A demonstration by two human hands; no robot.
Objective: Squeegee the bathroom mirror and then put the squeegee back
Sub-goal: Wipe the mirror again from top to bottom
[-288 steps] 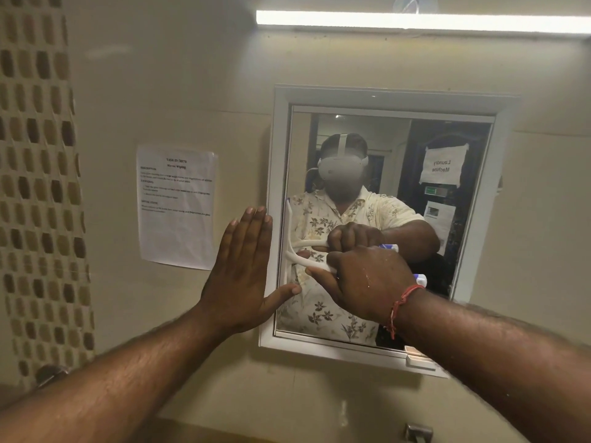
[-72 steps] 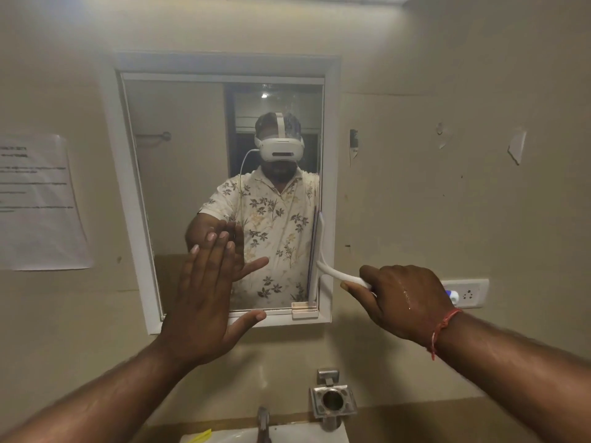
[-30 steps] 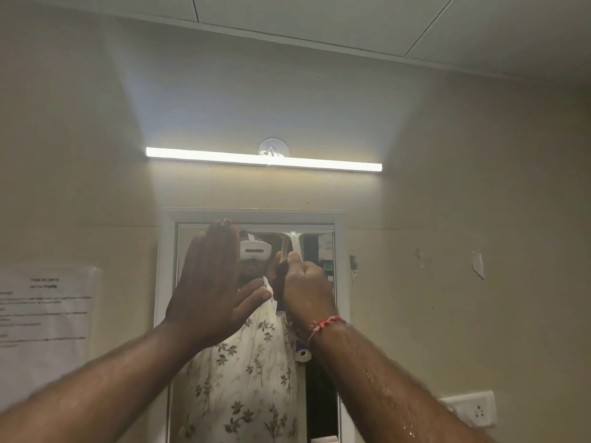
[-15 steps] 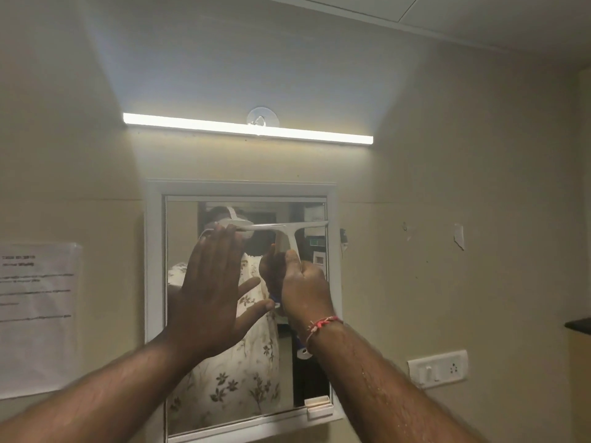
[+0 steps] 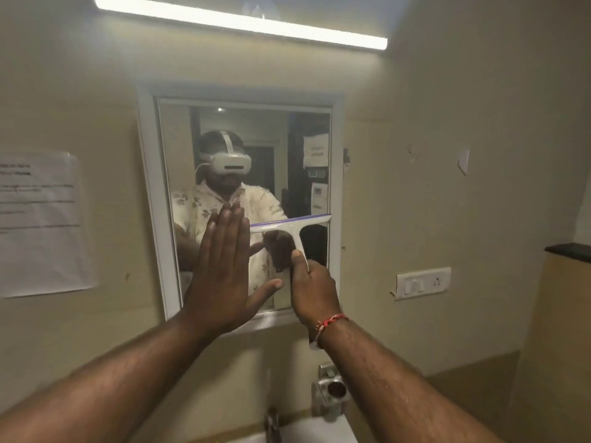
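A white-framed bathroom mirror [image 5: 179, 129] hangs on the beige wall straight ahead. My right hand [image 5: 315, 290] is shut on the handle of a white squeegee [image 5: 295, 230]. Its blade lies level against the right half of the glass, about halfway down, with a thin purple rubber edge on top. My left hand [image 5: 224, 276] is flat and open, fingers up, pressed on the glass just left of the blade. The blade's left end meets my left fingertips. A red thread is tied round my right wrist.
A lit tube light [image 5: 240, 22] runs above the mirror. A paper notice [image 5: 38, 222] is taped to the wall at left, a switch plate [image 5: 422, 282] at right. Below are a metal holder [image 5: 332, 391], a tap [image 5: 271, 423] and a white basin [image 5: 319, 431]. A dark ledge [image 5: 567, 252] juts out far right.
My right hand has drawn the squeegee down from the top of the glass to about mid-height. My view has tilted down, bringing the tap and basin into sight. My left hand stays flat on the mirror.
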